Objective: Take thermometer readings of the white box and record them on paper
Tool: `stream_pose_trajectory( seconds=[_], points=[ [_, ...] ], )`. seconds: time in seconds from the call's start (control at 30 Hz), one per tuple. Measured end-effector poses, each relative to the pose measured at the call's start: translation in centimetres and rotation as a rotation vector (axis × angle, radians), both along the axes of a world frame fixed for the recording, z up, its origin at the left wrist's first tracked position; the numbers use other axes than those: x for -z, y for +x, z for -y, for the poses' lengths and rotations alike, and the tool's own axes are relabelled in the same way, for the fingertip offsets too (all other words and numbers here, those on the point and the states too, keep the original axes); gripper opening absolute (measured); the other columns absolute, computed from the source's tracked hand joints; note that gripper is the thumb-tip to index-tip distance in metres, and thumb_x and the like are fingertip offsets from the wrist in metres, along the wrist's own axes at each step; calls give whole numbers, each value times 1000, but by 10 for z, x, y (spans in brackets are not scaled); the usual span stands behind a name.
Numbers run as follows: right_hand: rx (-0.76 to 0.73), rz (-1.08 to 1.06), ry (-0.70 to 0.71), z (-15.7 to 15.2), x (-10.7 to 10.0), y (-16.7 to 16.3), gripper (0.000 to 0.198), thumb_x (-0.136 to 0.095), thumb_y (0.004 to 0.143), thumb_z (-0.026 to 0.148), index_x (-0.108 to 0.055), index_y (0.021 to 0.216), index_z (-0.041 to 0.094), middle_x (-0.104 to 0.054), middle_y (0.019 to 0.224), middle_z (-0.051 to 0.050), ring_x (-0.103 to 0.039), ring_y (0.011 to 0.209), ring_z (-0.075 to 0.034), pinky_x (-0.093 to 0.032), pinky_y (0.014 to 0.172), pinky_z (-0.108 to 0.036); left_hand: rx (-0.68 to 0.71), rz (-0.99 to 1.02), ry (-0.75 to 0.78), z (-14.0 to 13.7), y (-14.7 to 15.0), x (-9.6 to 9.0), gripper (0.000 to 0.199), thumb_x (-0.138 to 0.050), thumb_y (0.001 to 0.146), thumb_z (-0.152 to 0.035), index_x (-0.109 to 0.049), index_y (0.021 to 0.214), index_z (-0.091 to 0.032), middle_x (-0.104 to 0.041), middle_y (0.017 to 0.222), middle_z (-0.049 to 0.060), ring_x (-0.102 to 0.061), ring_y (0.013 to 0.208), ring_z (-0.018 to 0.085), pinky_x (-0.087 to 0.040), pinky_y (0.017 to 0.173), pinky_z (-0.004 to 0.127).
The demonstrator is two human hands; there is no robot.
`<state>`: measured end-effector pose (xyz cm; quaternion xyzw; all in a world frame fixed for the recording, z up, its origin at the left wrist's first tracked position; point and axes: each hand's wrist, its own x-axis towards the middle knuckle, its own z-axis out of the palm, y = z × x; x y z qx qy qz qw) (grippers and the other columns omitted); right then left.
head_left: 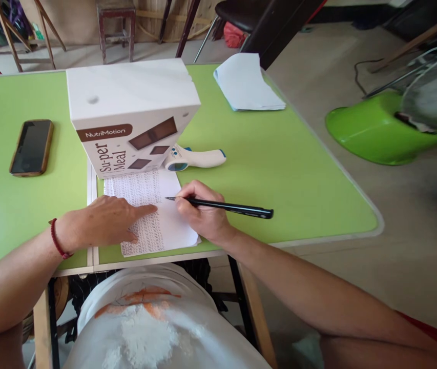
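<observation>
At the near edge of a green table [298,179], a person's right hand [207,215] grips a black pen [237,207] above a handwritten sheet [175,225], its tip pointing left, its long axis running left to right. The left hand [103,218], holding nothing, lies over the page's left part, index finger extended; writing appears under way, and the next stroke would call for a steady sheet.

On one green table [298,179]: one box [133,105], one phone [31,147] and one thermometer [206,159] between far and near edges; two paper piles, one written pile [168,223] by the near edge, one white pile [246,84] at the far right corner. One left hand [101,220], one right hand [205,212], one pen [237,208], one bracelet [55,241].
</observation>
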<state>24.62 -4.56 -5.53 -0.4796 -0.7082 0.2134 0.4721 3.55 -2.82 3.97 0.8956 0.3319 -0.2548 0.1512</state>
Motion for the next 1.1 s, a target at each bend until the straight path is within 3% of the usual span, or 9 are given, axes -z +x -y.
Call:
stream_pose_trajectory(
  seconds=[0.17,0.27,0.37,0.47,0.53,0.6,0.7,0.83,1.1],
  points=[
    [95,14,163,-1,0,4,5,-57,84,22,-61,86,25,-64,74,1,-58,64,-15,-49,61,-31,-10,73,-21,-4,-5,2,62,-63,90,-31,-44,148,-29,-69,73,4,-67,73,25,-43,62,29],
    [43,80,245,-6,2,9,10,-58,86,19,-66,91,25,-64,81,-2,-60,70,-17,-51,63,-33,-49,297,21,-8,-14,-3,20,-61,90,-31,-73,103,-21,-65,65,2,-60,59,17,-40,57,27],
    [61,153,276,-11,6,13,13,-60,85,16,-69,89,24,-64,81,-4,-59,71,-18,-49,60,-34,-264,791,374,-12,-25,-9,32,-55,92,-32,-60,64,-17,-54,53,-3,-45,47,9,-35,51,27],
    [121,283,338,-13,11,15,17,-60,79,9,-70,81,23,-62,72,-2,-56,67,-18,-43,60,-34,-483,1234,925,-19,-36,-8,31,-54,94,-41,-55,73,-19,-51,61,-5,-42,53,7,-35,53,28],
    [151,385,346,-13,14,16,21,-59,76,5,-71,76,23,-60,69,-1,-55,68,-19,-39,61,-35,-524,1378,1093,-30,-42,-3,31,-58,93,-51,-54,90,-20,-53,77,-5,-51,68,9,-40,62,30],
    [171,474,322,-12,16,17,24,-57,73,4,-71,74,23,-60,70,-2,-54,72,-20,-37,64,-36,-524,1472,1001,-43,-47,5,51,-62,86,-65,-49,109,-22,-55,103,-2,-57,93,15,-46,77,34],
    [178,522,304,-12,17,20,29,-55,73,2,-73,73,24,-59,71,-3,-52,75,-21,-35,64,-36,-525,1452,621,-60,-53,17,84,-69,73,-76,-40,131,-23,-48,136,5,-51,122,24,-47,98,38],
    [209,449,302,-14,15,21,32,-53,73,2,-75,73,26,-57,77,-3,-52,78,-21,-39,70,-39,-539,1193,160,-70,-56,29,82,-76,71,-65,-49,133,-21,-61,131,12,-58,120,29,-53,96,41],
    [182,383,291,-12,10,14,27,-54,72,3,-70,75,25,-59,85,-3,-54,81,-22,-42,80,-44,-628,1247,154,-70,-52,27,72,-81,70,-50,-56,127,-15,-67,123,15,-65,111,31,-56,92,42]
  ],
)
